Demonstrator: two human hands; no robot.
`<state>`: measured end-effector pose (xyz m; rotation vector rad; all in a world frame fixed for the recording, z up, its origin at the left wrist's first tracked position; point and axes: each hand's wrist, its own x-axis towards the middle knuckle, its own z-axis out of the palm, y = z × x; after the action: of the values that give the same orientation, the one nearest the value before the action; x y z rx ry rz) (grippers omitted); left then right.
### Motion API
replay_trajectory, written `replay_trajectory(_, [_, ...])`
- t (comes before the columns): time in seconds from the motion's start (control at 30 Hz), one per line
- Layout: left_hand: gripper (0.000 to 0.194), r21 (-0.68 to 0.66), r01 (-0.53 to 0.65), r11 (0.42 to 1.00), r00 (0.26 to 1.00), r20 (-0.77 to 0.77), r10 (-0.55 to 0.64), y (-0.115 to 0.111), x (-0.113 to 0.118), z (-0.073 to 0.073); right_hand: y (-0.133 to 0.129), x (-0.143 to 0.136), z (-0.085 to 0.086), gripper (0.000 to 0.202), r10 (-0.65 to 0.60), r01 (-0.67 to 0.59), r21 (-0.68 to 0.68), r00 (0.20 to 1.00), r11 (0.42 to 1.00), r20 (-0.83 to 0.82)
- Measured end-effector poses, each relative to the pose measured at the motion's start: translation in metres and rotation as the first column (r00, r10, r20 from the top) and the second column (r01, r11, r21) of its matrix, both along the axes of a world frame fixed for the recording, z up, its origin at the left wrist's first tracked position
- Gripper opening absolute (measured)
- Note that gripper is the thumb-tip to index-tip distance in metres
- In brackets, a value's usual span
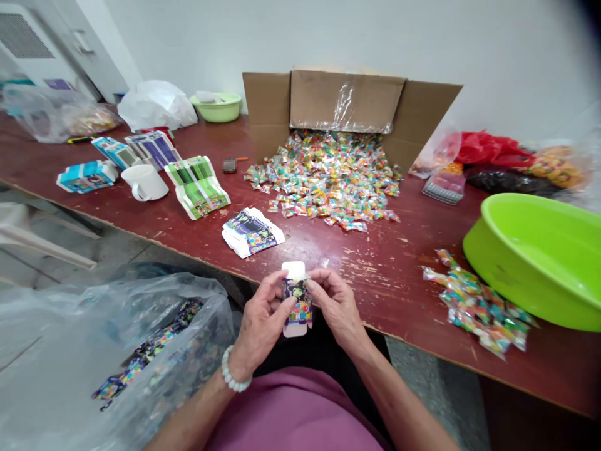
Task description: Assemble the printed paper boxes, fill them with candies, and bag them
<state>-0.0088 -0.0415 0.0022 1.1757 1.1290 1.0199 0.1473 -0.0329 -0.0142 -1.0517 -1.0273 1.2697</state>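
A small purple candy box with a printed cartoon figure is held upright between both hands, above the table's front edge. White flaps stick out at its top and bottom. My left hand grips its left side, thumb across the front. My right hand pinches its upper right edge with thumb and fingers. Just beyond my hands lie flat purple box blanks. Farther back, wrapped candies spill in a heap from a cardboard carton tipped on its side.
On the right stand a green basin and a smaller candy pile. Green box blanks, a white mug and blue boxes are on the left. A clear plastic bag with purple boxes hangs below the table edge.
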Motion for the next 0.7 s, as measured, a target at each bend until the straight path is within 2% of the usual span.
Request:
replay_trajectory(0.1, [0.031,-0.037,0.080,0.996,0.996,0.030,-0.078,0.005,-0.003,0.000,0.001,0.007,-0.004,0.025,0.053,-0.055,-0.089,0.998,0.994,-0.034])
replay_trajectory(0.2, [0.024,-0.069,0.169,0.983,0.984,0.073,-0.164,0.009,-0.008,-0.002,0.004,0.016,-0.006,0.028,0.107,-0.120,-0.170,0.991,0.978,-0.082])
replay_trajectory(0.3, [0.019,-0.052,0.232,0.971,0.970,0.089,-0.227,0.011,-0.011,-0.006,0.006,0.022,-0.002,0.032,0.144,-0.160,-0.173,0.984,0.972,-0.101])
replay_trajectory(0.37, [0.019,-0.026,0.237,0.971,0.968,0.097,-0.233,0.011,-0.012,-0.008,0.006,0.023,0.002,0.031,0.207,-0.209,-0.125,0.978,0.970,-0.032])
replay_trajectory(0.43, [0.024,-0.017,0.188,0.982,0.972,0.148,-0.183,0.010,-0.011,-0.008,0.005,0.023,0.004,0.022,0.232,-0.227,-0.059,0.968,0.972,0.095])
replay_trajectory(0.53, [0.041,-0.119,0.129,0.984,0.959,0.268,-0.094,0.008,-0.008,-0.004,0.004,0.020,0.004,0.018,0.121,-0.133,0.040,0.968,0.990,0.221])
replay_trajectory(0.6, [0.041,-0.243,0.224,0.944,0.935,0.325,-0.138,0.006,-0.006,-0.002,0.003,0.018,0.004,0.016,0.059,-0.093,0.113,0.959,0.989,0.277])
replay_trajectory(0.67, [0.042,-0.336,0.335,0.880,0.906,0.371,-0.203,0.005,-0.004,-0.002,0.003,0.016,0.005,0.016,0.054,-0.128,0.185,0.931,0.974,0.360])
replay_trajectory(0.7, [0.046,-0.365,0.354,0.861,0.900,0.383,-0.208,0.005,-0.003,-0.003,0.002,0.015,0.006,0.017,0.064,-0.158,0.208,0.915,0.965,0.399])
